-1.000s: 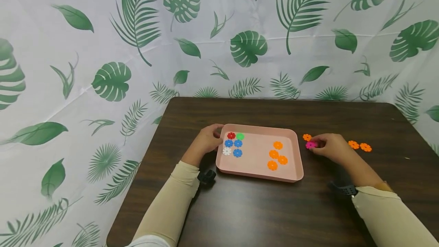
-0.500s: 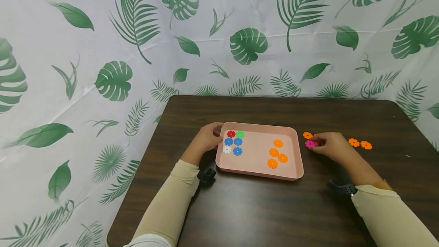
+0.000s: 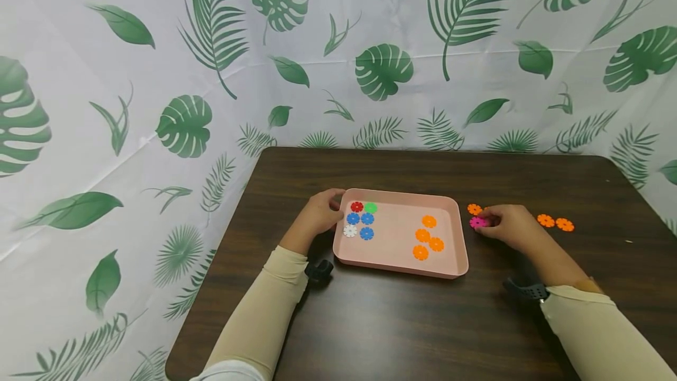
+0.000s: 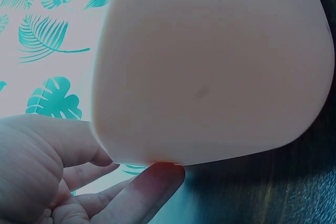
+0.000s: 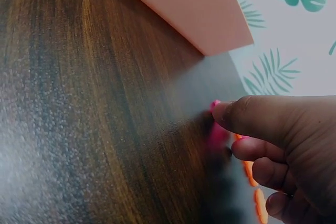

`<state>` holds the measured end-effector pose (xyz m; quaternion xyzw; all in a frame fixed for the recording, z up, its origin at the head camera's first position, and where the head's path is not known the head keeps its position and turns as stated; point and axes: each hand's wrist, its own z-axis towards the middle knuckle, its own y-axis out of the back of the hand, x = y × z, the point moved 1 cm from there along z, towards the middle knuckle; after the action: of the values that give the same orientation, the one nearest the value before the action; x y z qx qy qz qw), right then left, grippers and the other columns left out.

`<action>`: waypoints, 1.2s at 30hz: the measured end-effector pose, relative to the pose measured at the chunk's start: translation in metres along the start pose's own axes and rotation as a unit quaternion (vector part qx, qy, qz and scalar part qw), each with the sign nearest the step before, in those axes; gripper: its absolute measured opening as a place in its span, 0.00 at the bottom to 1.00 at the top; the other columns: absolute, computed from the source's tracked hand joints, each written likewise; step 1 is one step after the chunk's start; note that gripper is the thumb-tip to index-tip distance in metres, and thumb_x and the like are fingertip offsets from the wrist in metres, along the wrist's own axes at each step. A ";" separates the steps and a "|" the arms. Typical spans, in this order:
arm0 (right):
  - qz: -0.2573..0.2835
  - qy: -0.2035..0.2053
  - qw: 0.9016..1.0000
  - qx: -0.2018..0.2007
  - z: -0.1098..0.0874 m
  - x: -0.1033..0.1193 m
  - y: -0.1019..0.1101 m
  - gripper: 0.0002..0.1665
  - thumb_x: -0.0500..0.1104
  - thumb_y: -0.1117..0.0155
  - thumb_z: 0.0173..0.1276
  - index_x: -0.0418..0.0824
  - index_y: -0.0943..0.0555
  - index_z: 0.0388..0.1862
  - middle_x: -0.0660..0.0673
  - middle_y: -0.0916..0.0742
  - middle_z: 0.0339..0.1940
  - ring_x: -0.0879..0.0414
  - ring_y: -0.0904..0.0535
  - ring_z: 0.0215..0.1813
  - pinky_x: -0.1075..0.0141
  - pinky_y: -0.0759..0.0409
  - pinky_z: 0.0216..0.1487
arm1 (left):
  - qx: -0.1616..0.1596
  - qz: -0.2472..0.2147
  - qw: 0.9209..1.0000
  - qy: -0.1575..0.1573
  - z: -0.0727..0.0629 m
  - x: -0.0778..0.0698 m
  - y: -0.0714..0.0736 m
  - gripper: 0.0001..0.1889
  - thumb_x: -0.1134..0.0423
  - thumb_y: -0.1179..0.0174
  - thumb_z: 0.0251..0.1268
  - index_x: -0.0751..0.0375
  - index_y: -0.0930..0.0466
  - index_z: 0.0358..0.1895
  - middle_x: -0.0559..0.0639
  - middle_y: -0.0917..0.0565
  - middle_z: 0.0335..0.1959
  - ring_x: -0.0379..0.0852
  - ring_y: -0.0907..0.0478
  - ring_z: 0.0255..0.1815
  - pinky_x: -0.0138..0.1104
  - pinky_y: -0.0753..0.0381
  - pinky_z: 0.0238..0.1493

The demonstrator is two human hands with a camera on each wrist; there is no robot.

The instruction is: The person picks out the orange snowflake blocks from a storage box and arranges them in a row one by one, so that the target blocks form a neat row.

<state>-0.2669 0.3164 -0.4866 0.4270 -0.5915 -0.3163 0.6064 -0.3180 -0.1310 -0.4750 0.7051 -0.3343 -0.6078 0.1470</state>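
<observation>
While your beige sleeves (image 3: 259, 304) reach in from the near side of the pink tray (image 3: 392, 231), a dark strap (image 3: 533, 292) sits at your right wrist. Inside the tray, four orange discs (image 3: 422, 236) lie toward its right end; a white disc (image 3: 350, 231) and a blue disc (image 3: 367, 233) make the nearest row at its left end. Just outside the tray's right wall, your right hand (image 3: 510, 225) is narrowed on a magenta disc (image 3: 478, 223), pinched between thumb and finger, while two orange discs (image 3: 565, 224) lie on the table (image 3: 381, 328) farther to the right. Your left hand (image 3: 317, 214) grips the tray's left wall near the far corner. Within the tray, close to that hand, come two more blue discs (image 3: 353, 218), then a red disc (image 3: 357, 207) and a green disc (image 3: 371, 208) beyond. Outside its right wall, past the magenta disc, rests another orange disc (image 3: 474, 209). White cloth with green leaves (image 3: 317, 99) hangs behind the tray.
</observation>
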 end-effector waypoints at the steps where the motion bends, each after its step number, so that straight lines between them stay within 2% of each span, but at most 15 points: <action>1: 0.000 0.000 1.000 -0.001 0.000 0.000 0.000 0.26 0.50 0.20 0.60 0.31 0.13 0.47 0.45 0.14 0.32 0.51 0.24 0.33 0.61 0.22 0.33 | 0.000 0.000 1.000 0.001 0.000 0.000 0.000 0.33 0.66 0.34 0.67 0.48 0.29 0.75 0.58 0.18 0.54 0.50 0.15 0.36 0.43 0.11 0.39; 14: -0.021 0.002 1.000 0.001 0.001 0.000 0.000 0.27 0.52 0.21 0.60 0.31 0.13 0.46 0.47 0.17 0.28 0.51 0.26 0.31 0.62 0.26 0.30 | 0.005 -0.001 1.000 0.012 -0.001 0.000 0.000 0.34 0.65 0.33 0.67 0.47 0.29 0.76 0.58 0.18 0.56 0.51 0.16 0.38 0.45 0.11 0.42; 22: -0.021 0.019 0.999 -0.029 0.000 0.005 0.012 0.29 0.51 0.21 0.62 0.30 0.14 0.52 0.45 0.14 0.33 0.50 0.23 0.35 0.61 0.22 0.34 | 0.005 0.001 1.000 0.012 -0.002 -0.002 0.001 0.34 0.65 0.33 0.67 0.46 0.30 0.76 0.58 0.18 0.57 0.51 0.16 0.39 0.45 0.11 0.43; 25: -0.006 0.024 0.999 -0.047 0.000 0.019 0.021 0.28 0.50 0.21 0.63 0.31 0.14 0.54 0.42 0.12 0.38 0.48 0.22 0.39 0.60 0.19 0.37 | 0.007 -0.001 1.000 0.013 -0.002 -0.002 0.002 0.34 0.65 0.34 0.66 0.46 0.30 0.76 0.59 0.18 0.57 0.51 0.16 0.39 0.45 0.11 0.43; 29: 0.011 0.054 0.997 -0.061 0.003 0.046 0.028 0.26 0.49 0.21 0.63 0.34 0.13 0.54 0.41 0.11 0.42 0.47 0.21 0.41 0.58 0.18 0.39 | 0.007 -0.004 1.000 0.016 -0.002 -0.002 0.004 0.34 0.65 0.34 0.66 0.47 0.30 0.76 0.59 0.18 0.57 0.51 0.16 0.38 0.46 0.11 0.44; 33: 0.014 0.089 0.995 -0.040 0.006 0.076 0.024 0.23 0.46 0.20 0.62 0.35 0.13 0.52 0.44 0.13 0.38 0.48 0.22 0.39 0.60 0.19 0.35 | 0.005 0.000 1.000 0.012 -0.002 -0.002 0.004 0.34 0.65 0.34 0.66 0.47 0.30 0.76 0.58 0.18 0.56 0.51 0.15 0.38 0.45 0.11 0.43; 36: 0.006 0.131 0.991 -0.008 0.008 0.099 0.014 0.21 0.43 0.19 0.60 0.37 0.12 0.50 0.47 0.14 0.36 0.50 0.23 0.37 0.61 0.20 0.34 | 0.007 0.000 1.000 0.008 -0.002 -0.002 0.004 0.33 0.65 0.34 0.67 0.48 0.30 0.76 0.58 0.18 0.56 0.51 0.15 0.38 0.45 0.11 0.42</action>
<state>-0.2661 0.2333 -0.4303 0.4564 -0.5075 -0.2588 0.6836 -0.3169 -0.1327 -0.4708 0.7111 -0.3371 -0.5997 0.1453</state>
